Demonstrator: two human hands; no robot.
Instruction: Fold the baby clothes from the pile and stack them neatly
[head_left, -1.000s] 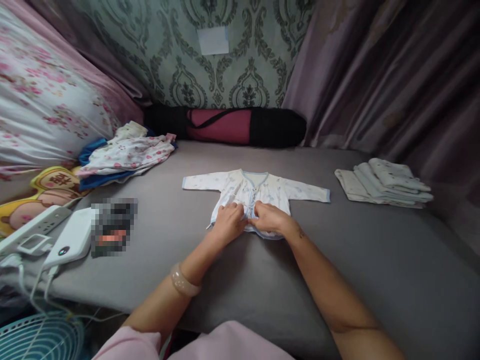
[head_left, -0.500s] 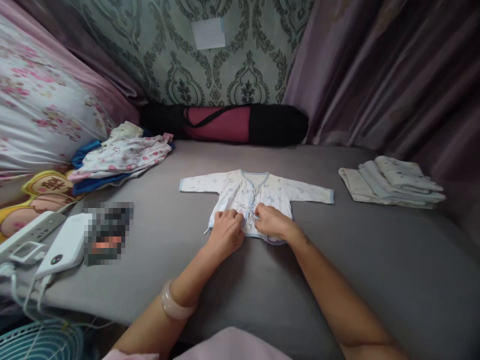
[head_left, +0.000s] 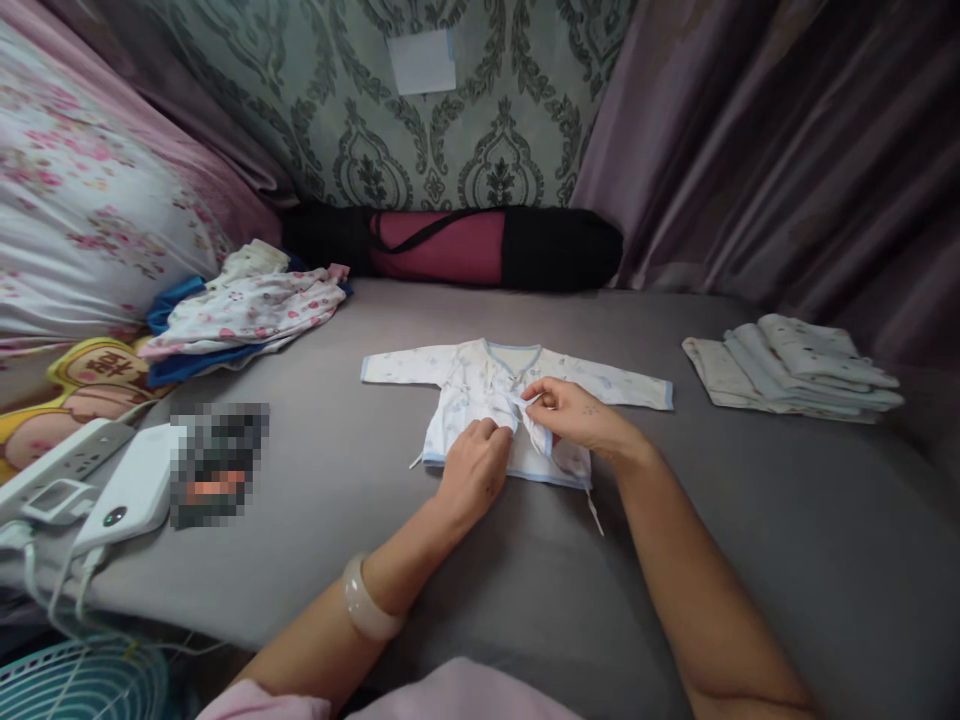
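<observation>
A small white baby shirt (head_left: 461, 400) with blue trim and a faint print lies spread on the grey sheet, both sleeves stretched out sideways. My right hand (head_left: 577, 412) pinches the edge of its front flap and holds that edge raised off the cloth beneath. Close beside it, my left hand (head_left: 478, 462) rests over the middle of the shirt with its fingers curled; the fingertips are partly hidden, and they seem to grip the front cloth. One tie string (head_left: 595, 512) hangs from the lower right hem, and another tie (head_left: 416, 461) sticks out at the lower left corner.
Folded baby clothes (head_left: 799, 370) are stacked at the right. A loose clothes pile (head_left: 247, 310), a power strip (head_left: 75, 460) and a white power bank (head_left: 131, 490) are at the left. Behind lies a long black and red bag (head_left: 442, 247). A blue fan (head_left: 82, 685) stands below the bed edge.
My right hand has moved up and right, lifting the front flap's edge. My left hand has shifted right and slightly inward. The tie at the lower right hem now shows.
</observation>
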